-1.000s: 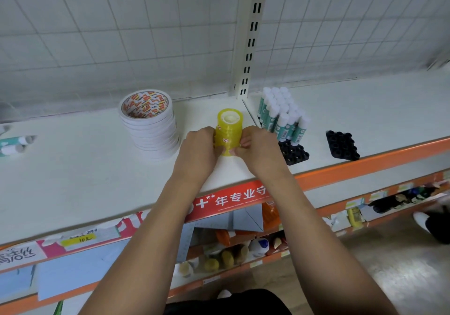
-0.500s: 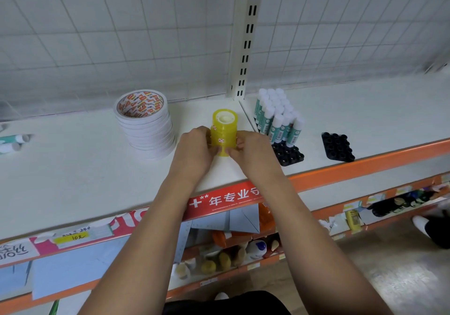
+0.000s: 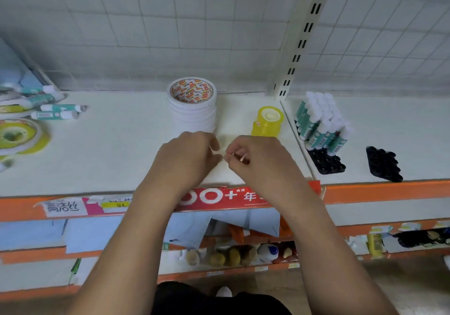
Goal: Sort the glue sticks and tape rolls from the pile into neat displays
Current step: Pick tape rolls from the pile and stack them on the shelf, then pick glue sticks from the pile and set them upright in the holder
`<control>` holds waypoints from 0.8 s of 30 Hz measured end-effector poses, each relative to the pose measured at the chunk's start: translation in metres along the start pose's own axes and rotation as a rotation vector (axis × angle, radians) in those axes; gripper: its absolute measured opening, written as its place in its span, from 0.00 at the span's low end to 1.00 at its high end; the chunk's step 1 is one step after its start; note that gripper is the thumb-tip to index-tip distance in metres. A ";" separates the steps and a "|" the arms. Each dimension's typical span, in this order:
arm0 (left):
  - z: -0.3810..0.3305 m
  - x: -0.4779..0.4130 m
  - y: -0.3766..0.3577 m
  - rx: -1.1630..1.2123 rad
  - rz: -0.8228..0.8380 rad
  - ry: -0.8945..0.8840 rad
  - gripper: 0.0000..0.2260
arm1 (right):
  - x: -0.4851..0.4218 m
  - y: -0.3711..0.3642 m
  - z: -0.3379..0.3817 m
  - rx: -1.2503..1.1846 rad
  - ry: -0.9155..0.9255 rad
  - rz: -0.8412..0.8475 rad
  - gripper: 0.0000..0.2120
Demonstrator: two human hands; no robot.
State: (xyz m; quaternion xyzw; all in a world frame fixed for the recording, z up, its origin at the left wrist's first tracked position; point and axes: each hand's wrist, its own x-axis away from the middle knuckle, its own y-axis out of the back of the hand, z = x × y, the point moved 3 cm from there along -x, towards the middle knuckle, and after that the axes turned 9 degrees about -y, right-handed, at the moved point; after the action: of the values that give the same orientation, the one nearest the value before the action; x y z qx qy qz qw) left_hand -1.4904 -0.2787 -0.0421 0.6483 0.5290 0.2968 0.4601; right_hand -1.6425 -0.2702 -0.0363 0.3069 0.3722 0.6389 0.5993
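At the white shelf's (image 3: 117, 149) front edge, left hand (image 3: 192, 155) and right hand (image 3: 255, 161) pinch a thin pale scrap (image 3: 243, 156); the yellow tape-roll stack (image 3: 267, 123), likely light and slick, probably wants gripping round its sides.

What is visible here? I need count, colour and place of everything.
white tape rolls: one stack, white, centre back
yellow tape rolls: one stack, yellow, right of those
standing glue sticks: one cluster, white-green, right
part-filled tray: one, black, under them
empty tray: one, black, far right
loose glue sticks: about four, white-green, far left
wide roll: one, yellow-white, far left
pale strip: one, front centre
left hand: one, front centre
right hand: one, pinches the strip
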 end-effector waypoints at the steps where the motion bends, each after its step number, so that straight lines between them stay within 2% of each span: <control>1: 0.010 0.008 0.008 -0.057 -0.010 0.020 0.11 | -0.003 -0.006 0.013 0.003 0.033 0.012 0.05; 5: 0.057 0.041 0.042 -0.092 -0.080 0.140 0.12 | -0.010 -0.035 0.067 -0.009 0.162 0.088 0.06; 13: 0.156 0.123 0.099 -0.153 -0.278 0.257 0.13 | -0.014 -0.108 0.186 -0.026 0.339 0.167 0.08; 19: 0.224 0.176 0.136 -0.206 -0.332 0.291 0.12 | -0.007 -0.162 0.262 -0.028 0.357 0.181 0.08; 24: 0.268 0.196 0.152 -0.216 -0.326 0.264 0.11 | -0.003 -0.193 0.298 -0.056 0.330 0.163 0.08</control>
State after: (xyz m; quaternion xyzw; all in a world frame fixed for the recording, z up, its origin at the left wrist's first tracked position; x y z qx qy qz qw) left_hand -1.1422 -0.1687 -0.0309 0.4572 0.6473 0.3556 0.4955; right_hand -1.2885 -0.2403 -0.0398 0.2102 0.4216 0.7369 0.4847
